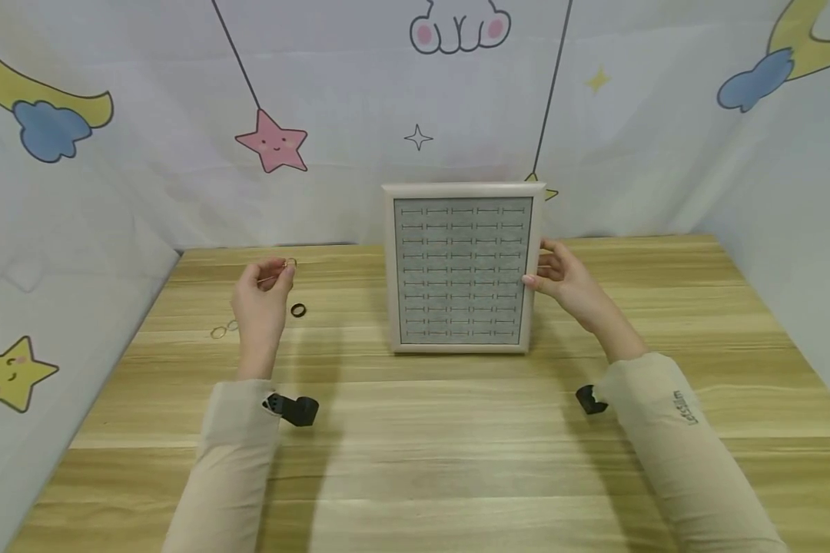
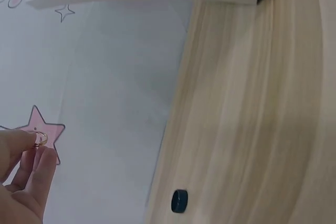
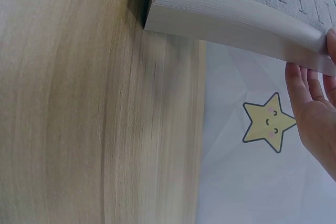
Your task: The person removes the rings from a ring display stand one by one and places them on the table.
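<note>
A gold ring (image 1: 290, 263) is pinched between the thumb and fingers of my left hand (image 1: 259, 303), raised over the table's left side. The same gold ring (image 2: 41, 139) shows at the fingertips in the left wrist view. My right hand (image 1: 570, 288) grips the right edge of a white-framed ring display board (image 1: 463, 269), thumb on the front and fingers behind the frame. Rows of slits cross the board's grey felt, which holds no rings. The board stands upright on the table. Below the left hand lies a black ring (image 1: 298, 310).
Left of the left hand, a gold ring (image 1: 218, 332) and a silver-looking ring (image 1: 233, 326) lie on the wooden table (image 1: 415, 461). A white cloth (image 1: 346, 115) printed with stars and moons hangs behind the table.
</note>
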Tool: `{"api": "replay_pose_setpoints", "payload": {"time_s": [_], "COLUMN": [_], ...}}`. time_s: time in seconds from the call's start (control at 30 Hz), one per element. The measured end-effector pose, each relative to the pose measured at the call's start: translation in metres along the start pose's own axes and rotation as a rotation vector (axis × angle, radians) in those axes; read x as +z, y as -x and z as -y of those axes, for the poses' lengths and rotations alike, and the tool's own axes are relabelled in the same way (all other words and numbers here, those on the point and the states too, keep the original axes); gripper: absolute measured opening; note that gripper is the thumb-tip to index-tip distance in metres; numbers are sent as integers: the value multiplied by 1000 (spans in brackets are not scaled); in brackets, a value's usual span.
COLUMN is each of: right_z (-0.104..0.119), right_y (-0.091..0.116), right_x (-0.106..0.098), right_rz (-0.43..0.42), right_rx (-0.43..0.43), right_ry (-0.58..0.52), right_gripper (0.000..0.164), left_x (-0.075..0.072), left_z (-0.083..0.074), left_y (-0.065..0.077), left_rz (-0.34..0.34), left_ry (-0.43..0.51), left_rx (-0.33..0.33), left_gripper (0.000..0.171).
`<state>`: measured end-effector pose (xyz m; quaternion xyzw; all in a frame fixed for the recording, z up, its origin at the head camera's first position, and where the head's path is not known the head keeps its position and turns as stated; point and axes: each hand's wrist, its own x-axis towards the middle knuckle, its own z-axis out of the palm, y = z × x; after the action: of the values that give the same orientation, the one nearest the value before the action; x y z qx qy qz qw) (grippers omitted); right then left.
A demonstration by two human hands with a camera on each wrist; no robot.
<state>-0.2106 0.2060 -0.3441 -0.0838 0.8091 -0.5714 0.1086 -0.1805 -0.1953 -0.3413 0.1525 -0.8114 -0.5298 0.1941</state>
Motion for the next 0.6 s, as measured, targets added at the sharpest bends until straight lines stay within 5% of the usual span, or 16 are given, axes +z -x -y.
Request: {"api": "replay_pose_setpoints", "payload": {"time_s": [0.6], "right_z": [-1], "right_y": [0], "right_x": [0], "right_rz": [5], "right_rx": [-8], "right_ry": [-6], "right_gripper": [69], "left_x": [-35], "left_z": [60], "left_y": [-7], "left_rz": [42], "left_ry": [-220], "left_rx": [-182], "left_gripper": [31]}}
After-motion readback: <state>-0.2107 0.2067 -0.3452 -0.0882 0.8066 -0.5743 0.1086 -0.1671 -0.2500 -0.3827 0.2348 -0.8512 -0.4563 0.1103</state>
